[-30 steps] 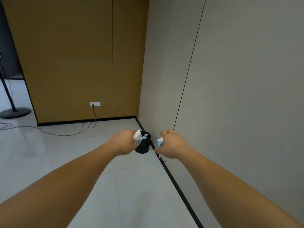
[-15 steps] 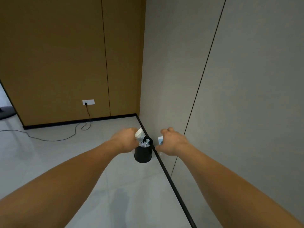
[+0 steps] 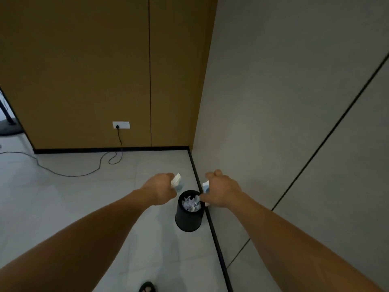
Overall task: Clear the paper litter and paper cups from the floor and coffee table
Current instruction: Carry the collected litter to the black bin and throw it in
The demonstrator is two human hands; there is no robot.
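Fingers (image 3: 167,177) of the left hand (image 3: 160,191) are curled round a white paper piece (image 3: 176,179), held above and just left of the black bin (image 3: 188,219). A second paper piece (image 3: 205,185) is gripped by the right hand (image 3: 223,191), over the bin's right rim. Crumpled paper (image 3: 191,203) is seen inside the bin, which stands on the floor (image 3: 84,197) beside the wall (image 3: 273,123).

Two hands (image 3: 160,191) (image 3: 221,192), two white paper pieces (image 3: 176,182) (image 3: 205,186), one black bin (image 3: 188,222), one socket (image 3: 121,124)
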